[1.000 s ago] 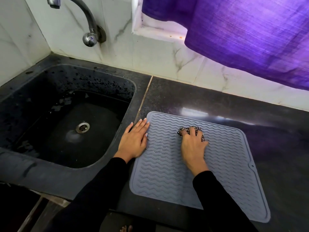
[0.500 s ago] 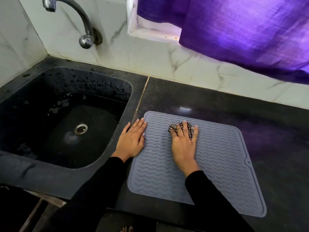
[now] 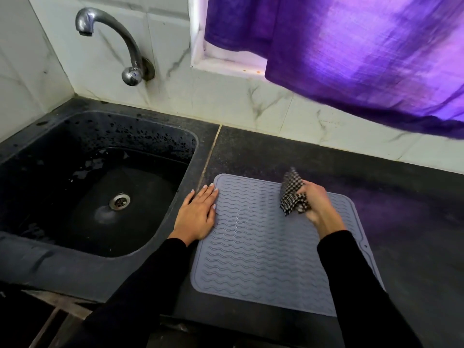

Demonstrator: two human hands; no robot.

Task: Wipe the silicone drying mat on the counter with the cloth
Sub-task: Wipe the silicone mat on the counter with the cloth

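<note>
Risk: mat [image 3: 263,247] may slide or buckle on the counter [image 3: 401,209] if the left hand [image 3: 197,217] lets up. That hand lies flat, fingers spread, on the mat's left edge. Right hand [image 3: 315,200] is fisted around the bunched cloth [image 3: 292,199], near the far edge.

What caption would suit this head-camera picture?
Right hand grips a checked cloth over a grey mat; left hand steadies its edge.

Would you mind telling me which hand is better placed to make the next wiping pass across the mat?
The right hand: it grips the checked cloth above the mat. The left hand lies flat on the mat's left edge, steadying it.
</note>
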